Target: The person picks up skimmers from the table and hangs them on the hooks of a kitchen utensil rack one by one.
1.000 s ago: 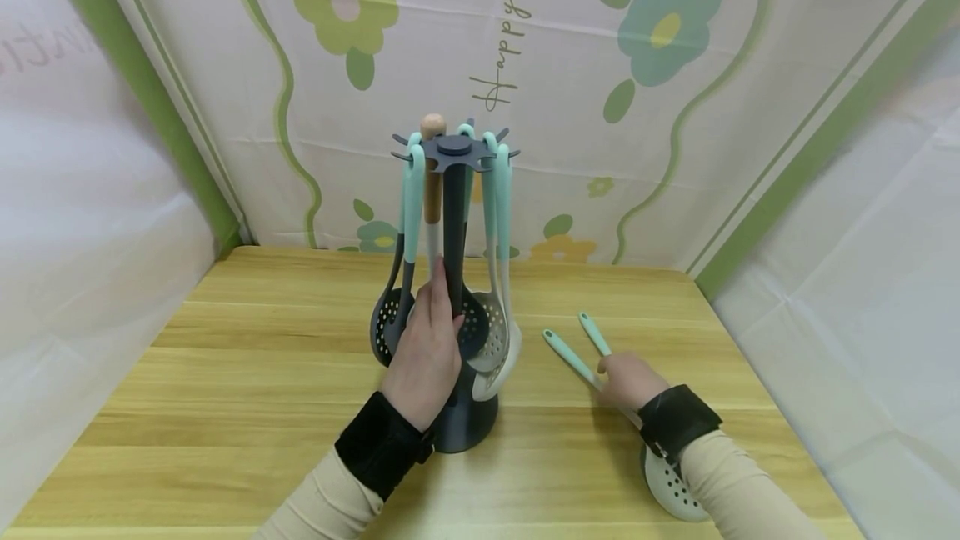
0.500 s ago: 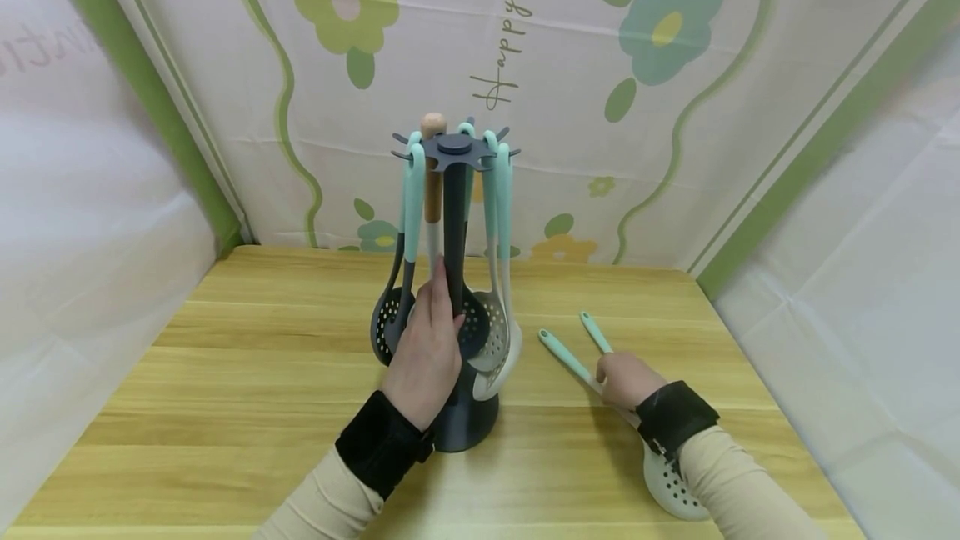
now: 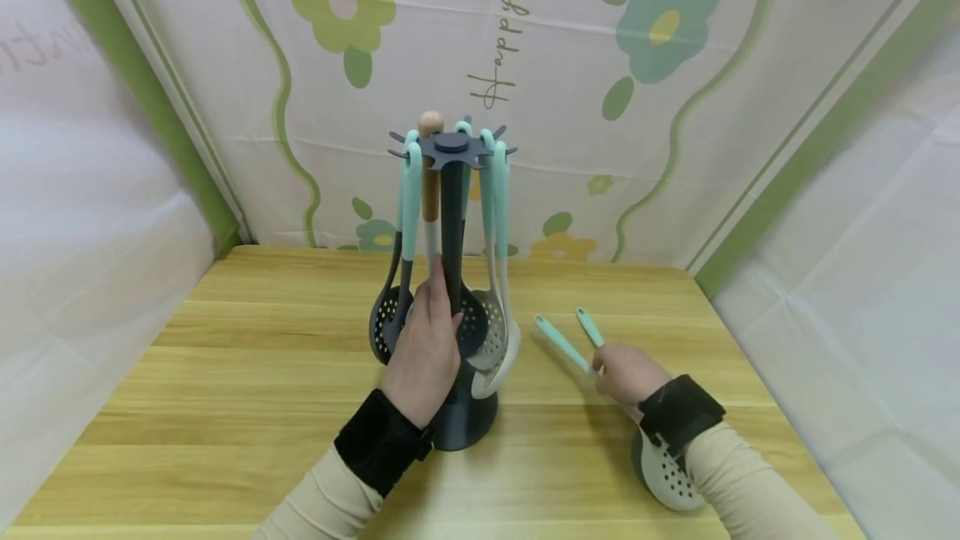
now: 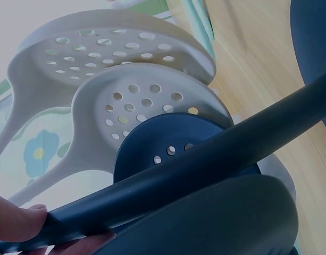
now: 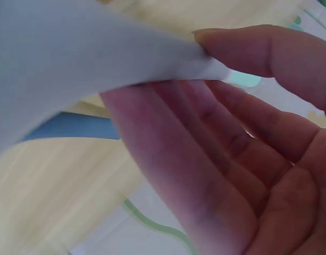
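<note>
A dark utensil stand [image 3: 452, 232] rises from the table, and my left hand [image 3: 426, 348] grips its post low down among the hanging utensils. In the left wrist view, the thumb and fingertips curl round the post [image 4: 152, 183]. At the right, my right hand [image 3: 628, 372] pinches the shaft of a light grey skimmer [image 3: 671, 477] with a mint handle. The right wrist view shows this pale shaft [image 5: 163, 56] between thumb and fingers. Partly hidden beneath it lies a dark utensil [image 3: 637, 452]; its kind is unclear.
Dark utensils [image 3: 408, 273] with mint handles hang on the stand's left. A wooden-handled utensil [image 3: 431, 190] hangs near the post, and light grey skimmers [image 3: 495, 348] on the right. The wooden table [image 3: 225, 390] ends at a printed fabric wall [image 3: 420, 40] behind, with fabric sides.
My right hand and the skimmer have shifted slightly upward in the head view, exposing more of the dark utensil beneath. The left hand keeps its grip on the post.
</note>
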The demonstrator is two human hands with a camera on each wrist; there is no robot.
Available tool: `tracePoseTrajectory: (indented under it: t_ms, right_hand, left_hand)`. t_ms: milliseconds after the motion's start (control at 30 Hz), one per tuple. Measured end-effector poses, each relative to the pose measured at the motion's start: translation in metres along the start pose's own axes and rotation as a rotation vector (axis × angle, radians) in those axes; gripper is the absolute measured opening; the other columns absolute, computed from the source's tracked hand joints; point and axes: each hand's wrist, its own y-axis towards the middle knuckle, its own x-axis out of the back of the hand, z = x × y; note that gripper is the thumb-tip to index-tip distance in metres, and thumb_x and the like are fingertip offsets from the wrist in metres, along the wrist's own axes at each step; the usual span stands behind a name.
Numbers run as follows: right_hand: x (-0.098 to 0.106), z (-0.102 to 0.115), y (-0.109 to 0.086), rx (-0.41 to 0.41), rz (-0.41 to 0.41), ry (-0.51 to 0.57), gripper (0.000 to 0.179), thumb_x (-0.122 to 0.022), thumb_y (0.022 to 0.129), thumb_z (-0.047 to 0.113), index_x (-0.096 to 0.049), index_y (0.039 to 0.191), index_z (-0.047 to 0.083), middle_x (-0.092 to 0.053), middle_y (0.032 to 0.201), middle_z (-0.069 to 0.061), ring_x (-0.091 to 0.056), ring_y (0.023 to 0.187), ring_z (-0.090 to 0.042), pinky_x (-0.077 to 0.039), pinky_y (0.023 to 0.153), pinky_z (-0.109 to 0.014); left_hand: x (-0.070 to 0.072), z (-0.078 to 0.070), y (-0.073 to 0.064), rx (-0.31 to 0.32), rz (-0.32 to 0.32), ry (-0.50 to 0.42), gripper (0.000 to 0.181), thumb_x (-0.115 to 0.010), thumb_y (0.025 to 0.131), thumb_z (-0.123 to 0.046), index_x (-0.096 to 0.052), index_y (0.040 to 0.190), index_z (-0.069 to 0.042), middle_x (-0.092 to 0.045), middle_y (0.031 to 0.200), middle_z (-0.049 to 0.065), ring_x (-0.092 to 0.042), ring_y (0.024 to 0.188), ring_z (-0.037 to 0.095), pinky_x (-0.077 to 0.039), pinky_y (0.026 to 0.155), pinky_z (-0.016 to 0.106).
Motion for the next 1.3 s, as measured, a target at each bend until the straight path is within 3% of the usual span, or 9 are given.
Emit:
tracePoseTrajectory:
  t_ms: [200,600,1300]
  right_hand:
    - [0.007,0.005,0.000,-0.009,0.010,0.045,0.020,-0.071,0.079,-0.001,-0.076,0.098,-0.004,-0.065,0.081,-0.008,-0.057,0.069,-0.018,-0.054,0.061,-0.037]
    - [0.027,0.027,-0.003,0.053,-0.018,0.084,0.025,-0.069,0.081,0.002,-0.074,0.104,-0.006,-0.062,0.073,-0.004,-0.057,0.063,-0.016,-0.053,0.057,-0.035]
    - [0.043,0.047,-0.014,0.099,-0.126,0.186,0.029,-0.066,0.086,0.006,-0.072,0.111,-0.005,-0.068,0.084,-0.007,-0.055,0.064,-0.015,-0.051,0.056,-0.033]
  left_hand:
    - [0.000,0.000,0.000,-0.002,0.002,-0.005,0.079,-0.065,0.088,0.009,-0.019,0.153,0.013,-0.054,0.123,0.037,-0.066,0.092,0.038,-0.061,0.071,0.041]
    - [0.002,-0.002,0.001,0.040,0.036,-0.024,0.076,-0.062,0.091,0.008,-0.019,0.153,0.012,-0.053,0.125,0.038,-0.066,0.096,0.041,-0.061,0.074,0.043]
    - [0.001,0.000,0.000,0.038,0.034,-0.058,0.077,-0.062,0.090,0.010,-0.018,0.154,0.013,-0.052,0.128,0.039,-0.065,0.098,0.042,-0.060,0.075,0.046]
